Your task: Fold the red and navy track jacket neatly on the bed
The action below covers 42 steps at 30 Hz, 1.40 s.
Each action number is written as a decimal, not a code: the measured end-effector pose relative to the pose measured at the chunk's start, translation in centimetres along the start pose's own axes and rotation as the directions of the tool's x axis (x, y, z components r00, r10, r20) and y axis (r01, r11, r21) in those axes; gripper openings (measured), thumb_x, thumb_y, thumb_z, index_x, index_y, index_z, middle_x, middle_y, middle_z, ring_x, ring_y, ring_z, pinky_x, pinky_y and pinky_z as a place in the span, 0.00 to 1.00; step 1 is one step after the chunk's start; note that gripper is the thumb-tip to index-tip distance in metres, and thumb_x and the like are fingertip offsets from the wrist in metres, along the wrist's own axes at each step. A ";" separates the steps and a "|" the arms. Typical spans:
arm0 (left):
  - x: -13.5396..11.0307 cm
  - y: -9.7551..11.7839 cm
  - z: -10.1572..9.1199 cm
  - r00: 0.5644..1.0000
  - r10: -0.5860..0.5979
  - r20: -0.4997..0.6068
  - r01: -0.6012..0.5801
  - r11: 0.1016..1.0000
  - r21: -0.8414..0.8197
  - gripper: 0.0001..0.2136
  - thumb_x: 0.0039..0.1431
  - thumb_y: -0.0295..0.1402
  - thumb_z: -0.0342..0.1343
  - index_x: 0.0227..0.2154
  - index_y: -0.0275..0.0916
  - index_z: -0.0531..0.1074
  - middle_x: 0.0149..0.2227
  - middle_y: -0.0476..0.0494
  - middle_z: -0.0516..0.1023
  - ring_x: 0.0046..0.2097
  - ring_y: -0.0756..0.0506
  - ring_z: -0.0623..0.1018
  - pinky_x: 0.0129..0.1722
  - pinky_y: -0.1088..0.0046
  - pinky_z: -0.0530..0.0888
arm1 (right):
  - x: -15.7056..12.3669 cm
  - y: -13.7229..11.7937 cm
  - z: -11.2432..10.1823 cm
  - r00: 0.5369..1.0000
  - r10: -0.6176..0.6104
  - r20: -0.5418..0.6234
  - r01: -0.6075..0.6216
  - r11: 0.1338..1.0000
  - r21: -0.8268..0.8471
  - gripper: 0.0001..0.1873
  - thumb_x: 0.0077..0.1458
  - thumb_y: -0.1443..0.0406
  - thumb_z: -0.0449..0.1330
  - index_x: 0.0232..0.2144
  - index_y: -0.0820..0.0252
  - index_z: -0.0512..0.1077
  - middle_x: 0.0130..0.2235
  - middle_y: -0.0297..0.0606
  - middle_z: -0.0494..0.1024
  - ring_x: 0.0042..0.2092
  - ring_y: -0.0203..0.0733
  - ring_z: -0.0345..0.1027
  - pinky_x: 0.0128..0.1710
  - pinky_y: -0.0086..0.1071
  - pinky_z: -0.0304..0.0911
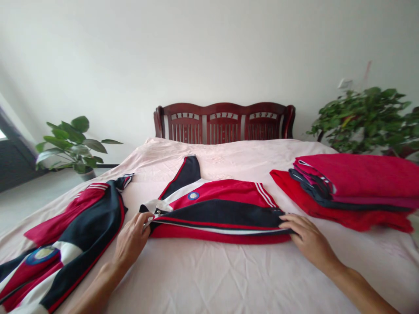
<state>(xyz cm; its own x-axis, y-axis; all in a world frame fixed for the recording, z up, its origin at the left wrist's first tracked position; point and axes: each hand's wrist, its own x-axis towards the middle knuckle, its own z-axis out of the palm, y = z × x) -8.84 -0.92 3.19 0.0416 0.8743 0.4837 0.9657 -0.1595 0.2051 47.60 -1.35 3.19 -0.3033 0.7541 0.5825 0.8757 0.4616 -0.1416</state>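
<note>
A red, navy and white jacket (225,192) with a round blue badge lies sideways on the bed, its near sleeve laid along the body. One navy sleeve points away toward the headboard. At the collar end, my left hand (133,233) is closed, pinching the fabric near the zip. My right hand (306,235) grips the cuff and hem end, thumb below and fingers on top. Between my hands the near edge runs almost straight. To the left, a second jacket (88,218) in the same colours lies loosely, with its own badge showing.
A stack of folded red and navy clothes (363,183) sits at the right of the bed (222,279). Behind stands a dark wooden headboard (224,124) against the wall. Leafy plants flank the bed, one potted plant (75,141) at left and a bushier plant (366,117) at right.
</note>
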 end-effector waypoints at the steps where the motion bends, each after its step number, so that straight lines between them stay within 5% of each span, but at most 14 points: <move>1: -0.4 -0.4 -0.1 0.999 0.039 -0.006 -0.039 0.999 -0.001 0.11 0.62 0.31 0.47 0.44 0.46 0.70 0.43 0.48 0.76 0.41 0.45 0.77 0.39 0.72 0.69 | -0.2 0.2 0.1 0.999 -0.017 0.038 0.017 1.000 -0.005 0.22 0.51 0.74 0.50 0.39 0.48 0.78 0.49 0.35 0.79 0.55 0.49 0.70 0.56 0.50 0.66; 4: -1.4 -0.9 -0.4 0.991 0.132 0.022 -0.132 0.991 0.000 0.11 0.63 0.30 0.45 0.38 0.47 0.72 0.40 0.48 0.76 0.41 0.45 0.76 0.40 0.71 0.69 | -0.4 0.5 0.1 0.997 -0.032 0.070 0.033 0.999 -0.014 0.27 0.52 0.75 0.49 0.45 0.46 0.78 0.52 0.34 0.78 0.58 0.48 0.68 0.58 0.52 0.65; 9: -2.0 -1.1 -1.5 0.995 0.095 0.045 -0.096 0.994 0.043 0.10 0.60 0.31 0.45 0.29 0.45 0.70 0.36 0.48 0.75 0.36 0.45 0.75 0.36 0.70 0.70 | 0.0 -0.6 0.1 0.997 -0.064 0.048 0.065 0.998 -0.025 0.28 0.55 0.75 0.47 0.50 0.46 0.76 0.57 0.35 0.75 0.62 0.47 0.63 0.62 0.54 0.59; 13: -2.6 -1.8 -2.0 0.982 0.118 0.148 -0.120 0.993 0.004 0.09 0.58 0.31 0.45 0.29 0.46 0.71 0.35 0.48 0.75 0.36 0.45 0.76 0.36 0.71 0.71 | -1.0 -1.3 0.3 0.967 -0.096 0.236 0.110 0.993 -0.048 0.35 0.51 0.78 0.47 0.55 0.44 0.71 0.60 0.32 0.71 0.65 0.47 0.58 0.62 0.55 0.58; 19: -2.9 -2.1 -3.2 0.966 0.171 0.193 -0.180 0.983 0.028 0.08 0.56 0.32 0.51 0.34 0.48 0.74 0.46 0.47 0.77 0.44 0.42 0.78 0.45 0.67 0.73 | -2.3 -1.2 -0.8 0.985 -0.036 0.168 0.053 0.994 -0.098 0.48 0.39 0.79 0.48 0.64 0.49 0.60 0.66 0.35 0.62 0.67 0.46 0.52 0.65 0.51 0.55; 24: -1.9 -0.2 -3.3 0.962 0.206 0.181 -0.194 0.977 -0.082 0.07 0.60 0.41 0.54 0.36 0.48 0.75 0.52 0.46 0.76 0.49 0.43 0.78 0.48 0.69 0.73 | -1.3 -2.0 0.1 0.972 -0.132 0.193 0.166 0.972 -0.168 0.44 0.45 0.80 0.49 0.64 0.45 0.61 0.66 0.35 0.63 0.66 0.47 0.55 0.64 0.51 0.57; 28: -1.6 -0.3 -1.5 0.912 0.290 0.289 -0.250 0.953 -0.169 0.06 0.63 0.37 0.51 0.34 0.45 0.71 0.42 0.46 0.78 0.39 0.46 0.79 0.39 0.73 0.74 | -0.9 -1.8 1.3 0.956 -0.220 0.193 0.252 0.954 -0.163 0.38 0.51 0.79 0.47 0.59 0.44 0.68 0.59 0.32 0.72 0.62 0.44 0.62 0.60 0.44 0.63; 31: -2.0 -1.5 -0.6 0.910 0.285 0.300 -0.242 0.955 -0.171 0.07 0.65 0.35 0.48 0.38 0.44 0.70 0.38 0.47 0.77 0.37 0.46 0.79 0.38 0.74 0.74 | -1.3 -1.2 1.3 0.955 -0.237 0.181 0.268 0.948 -0.172 0.35 0.54 0.79 0.47 0.57 0.46 0.70 0.56 0.31 0.76 0.60 0.41 0.65 0.58 0.41 0.65; 35: -3.1 -1.9 -1.4 0.904 0.355 0.238 -0.349 0.935 -0.068 0.16 0.63 0.31 0.50 0.53 0.47 0.69 0.53 0.43 0.75 0.52 0.42 0.76 0.51 0.66 0.73 | -1.8 -0.7 0.5 0.950 -0.221 0.219 0.262 0.948 -0.181 0.42 0.46 0.81 0.47 0.61 0.48 0.65 0.61 0.32 0.70 0.63 0.41 0.61 0.61 0.41 0.61; 38: -3.7 -1.4 -2.3 0.843 0.487 0.226 -0.499 0.867 -0.009 0.29 0.59 0.25 0.50 0.63 0.52 0.60 0.63 0.44 0.67 0.61 0.40 0.70 0.59 0.61 0.69 | -1.6 -0.4 0.0 0.937 -0.245 0.249 0.298 0.932 -0.205 0.45 0.45 0.81 0.47 0.64 0.48 0.60 0.63 0.33 0.67 0.63 0.41 0.60 0.62 0.42 0.60; 42: -3.0 -0.6 -2.0 0.792 0.562 0.237 -0.579 0.815 0.000 0.27 0.61 0.21 0.46 0.60 0.54 0.66 0.59 0.46 0.72 0.54 0.42 0.76 0.53 0.65 0.74 | -0.3 -0.6 0.6 0.907 -0.335 0.253 0.395 0.886 -0.244 0.37 0.52 0.80 0.46 0.61 0.50 0.66 0.59 0.35 0.73 0.60 0.42 0.65 0.58 0.41 0.64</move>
<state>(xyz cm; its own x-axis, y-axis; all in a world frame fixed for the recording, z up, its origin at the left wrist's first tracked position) -10.09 -4.33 3.32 0.6368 0.7116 0.2967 0.7633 -0.6362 -0.1125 46.96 -1.56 2.66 -0.6639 0.6481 0.3732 0.7474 0.5926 0.3004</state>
